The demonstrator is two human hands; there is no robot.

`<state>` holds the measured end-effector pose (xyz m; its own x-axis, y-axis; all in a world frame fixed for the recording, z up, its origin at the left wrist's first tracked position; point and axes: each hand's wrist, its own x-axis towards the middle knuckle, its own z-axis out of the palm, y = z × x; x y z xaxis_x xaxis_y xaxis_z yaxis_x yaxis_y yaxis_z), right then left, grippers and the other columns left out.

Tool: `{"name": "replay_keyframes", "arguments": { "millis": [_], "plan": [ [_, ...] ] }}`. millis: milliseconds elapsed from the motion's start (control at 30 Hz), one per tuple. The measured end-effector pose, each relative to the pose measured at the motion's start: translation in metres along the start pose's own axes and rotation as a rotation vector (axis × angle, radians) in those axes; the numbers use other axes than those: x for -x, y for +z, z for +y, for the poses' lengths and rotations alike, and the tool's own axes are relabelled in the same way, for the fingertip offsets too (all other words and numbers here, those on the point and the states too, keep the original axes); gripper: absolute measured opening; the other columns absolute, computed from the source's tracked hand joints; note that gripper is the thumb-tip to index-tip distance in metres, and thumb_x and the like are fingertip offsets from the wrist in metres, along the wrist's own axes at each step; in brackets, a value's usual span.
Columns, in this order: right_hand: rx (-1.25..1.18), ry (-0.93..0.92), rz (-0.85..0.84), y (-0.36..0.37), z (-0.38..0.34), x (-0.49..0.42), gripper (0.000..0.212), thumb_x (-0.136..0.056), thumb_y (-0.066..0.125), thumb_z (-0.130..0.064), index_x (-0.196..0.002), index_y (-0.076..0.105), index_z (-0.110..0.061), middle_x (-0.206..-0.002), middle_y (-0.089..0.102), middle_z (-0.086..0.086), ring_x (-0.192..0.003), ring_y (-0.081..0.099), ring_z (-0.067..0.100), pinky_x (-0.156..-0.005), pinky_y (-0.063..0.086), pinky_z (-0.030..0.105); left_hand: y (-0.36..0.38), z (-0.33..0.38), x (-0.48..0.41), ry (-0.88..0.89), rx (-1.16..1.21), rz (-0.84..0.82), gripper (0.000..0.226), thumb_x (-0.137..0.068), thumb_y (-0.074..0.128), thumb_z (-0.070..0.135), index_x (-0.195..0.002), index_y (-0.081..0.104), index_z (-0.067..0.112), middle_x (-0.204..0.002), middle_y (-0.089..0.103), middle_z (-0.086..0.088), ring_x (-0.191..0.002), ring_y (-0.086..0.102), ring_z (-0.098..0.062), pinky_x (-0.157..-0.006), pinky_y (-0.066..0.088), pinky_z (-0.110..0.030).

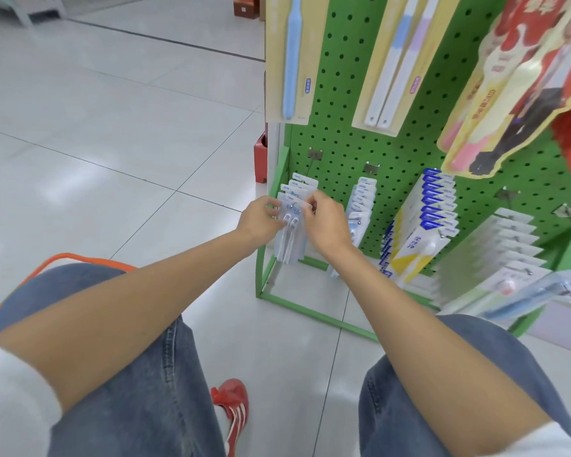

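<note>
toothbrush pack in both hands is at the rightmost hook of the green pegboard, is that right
Wrong side. The head view shows the left hand and right hand holding the toothbrush pack at the leftmost hook of the green pegboard, not the rightmost.

Both arms stretched forward, forearms bare, converging so the hands end up close together. Left hand (261, 221): palm turned inward, fingers curled, gripping the left edge of a blister pack (292, 234). Right hand (327, 224): back of hand facing up, wrist slightly bent, thumb and fingertips pinching the pack's top right corner. Hands don't touch each other.
</note>
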<state>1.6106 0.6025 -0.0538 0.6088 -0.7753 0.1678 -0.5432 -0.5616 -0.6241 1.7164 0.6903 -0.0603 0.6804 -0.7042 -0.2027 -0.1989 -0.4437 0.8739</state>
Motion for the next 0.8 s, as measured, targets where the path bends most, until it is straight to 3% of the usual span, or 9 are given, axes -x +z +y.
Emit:
{"name": "replay_keyframes", "arguments": {
  "millis": [200, 300, 367, 467, 567, 633, 700, 800],
  "plan": [
    [-0.083, 0.006, -0.016, -0.011, 0.001, 0.017, 0.014, -0.099, 0.05, -0.016, -0.091, 0.058, -0.008, -0.08, 0.06, 0.003, -0.073, 0.054, 0.02, -0.069, 0.048, 0.04, -0.005, -0.001, 0.008, -0.028, 0.069, -0.028, 0.023, -0.086, 0.068, 0.004, -0.105, 0.059, 0.014, -0.115, 0.062, -0.01, -0.095, 0.058, -0.021, -0.08, 0.046, -0.029],
    [-0.153, -0.005, -0.039, -0.018, 0.003, 0.029, 0.014, -0.1, 0.05, -0.017, -0.093, 0.058, -0.008, -0.079, 0.058, 0.001, -0.068, 0.048, 0.014, -0.063, 0.043, 0.034, -0.003, 0.001, 0.017, -0.031, 0.097, -0.128, 0.024, -0.088, 0.065, 0.003, -0.108, 0.056, 0.015, -0.109, 0.063, -0.006, -0.091, 0.058, -0.018, -0.073, 0.045, -0.026],
    [-0.216, 0.022, -0.046, -0.027, 0.007, 0.035, 0.014, -0.1, 0.049, -0.017, -0.094, 0.059, -0.009, -0.077, 0.056, -0.001, -0.066, 0.046, 0.013, -0.061, 0.039, 0.03, 0.001, 0.005, 0.025, 0.004, 0.101, -0.232, 0.018, -0.091, 0.059, 0.001, -0.099, 0.06, 0.017, -0.096, 0.066, 0.001, -0.084, 0.058, -0.01, -0.067, 0.042, -0.02],
    [-0.339, 0.074, -0.021, -0.04, 0.018, 0.041, 0.013, -0.099, 0.051, -0.017, -0.096, 0.061, -0.011, -0.08, 0.058, -0.001, -0.072, 0.05, 0.013, -0.069, 0.046, 0.033, 0.009, 0.01, 0.029, 0.052, 0.081, -0.324, 0.021, -0.096, 0.055, 0.007, -0.087, 0.064, 0.023, -0.089, 0.065, 0.008, -0.083, 0.058, -0.003, -0.073, 0.044, -0.019],
    [-0.507, 0.163, 0.031, -0.047, 0.039, 0.055, 0.009, -0.097, 0.056, -0.016, -0.09, 0.061, -0.015, -0.078, 0.057, 0.001, -0.073, 0.05, 0.014, -0.073, 0.049, 0.038, 0.024, 0.013, 0.03, 0.06, 0.112, -0.374, 0.017, -0.1, 0.054, 0.012, -0.096, 0.067, 0.022, -0.097, 0.067, 0.006, -0.095, 0.063, -0.012, -0.089, 0.051, -0.029],
    [-0.542, 0.216, -0.028, -0.05, 0.054, 0.069, 0.01, -0.097, 0.059, -0.023, -0.088, 0.06, -0.019, -0.08, 0.058, 0.005, -0.071, 0.051, 0.014, -0.07, 0.044, 0.035, 0.035, 0.017, 0.033, 0.047, 0.133, -0.398, 0.016, -0.101, 0.053, 0.013, -0.104, 0.067, 0.02, -0.099, 0.067, 0.009, -0.095, 0.062, -0.008, -0.084, 0.052, -0.023],
    [-0.551, 0.276, -0.052, -0.054, 0.068, 0.079, 0.024, -0.097, 0.059, -0.032, -0.079, 0.056, -0.015, -0.077, 0.054, 0.009, -0.071, 0.05, 0.017, -0.07, 0.041, 0.033, 0.045, 0.022, 0.038, 0.03, 0.156, -0.441, 0.016, -0.101, 0.052, 0.013, -0.108, 0.066, 0.018, -0.103, 0.067, 0.007, -0.097, 0.062, -0.007, -0.079, 0.051, -0.02],
    [-0.614, 0.355, -0.082, -0.06, 0.081, 0.084, 0.045, -0.093, 0.057, -0.05, -0.077, 0.051, -0.008, -0.076, 0.045, 0.008, -0.073, 0.044, 0.017, -0.07, 0.038, 0.033, 0.058, 0.025, 0.043, -0.022, 0.199, -0.483, 0.02, -0.1, 0.054, 0.015, -0.117, 0.065, 0.011, -0.117, 0.067, -0.001, -0.11, 0.062, -0.014, -0.085, 0.053, -0.024]
  ]
}}
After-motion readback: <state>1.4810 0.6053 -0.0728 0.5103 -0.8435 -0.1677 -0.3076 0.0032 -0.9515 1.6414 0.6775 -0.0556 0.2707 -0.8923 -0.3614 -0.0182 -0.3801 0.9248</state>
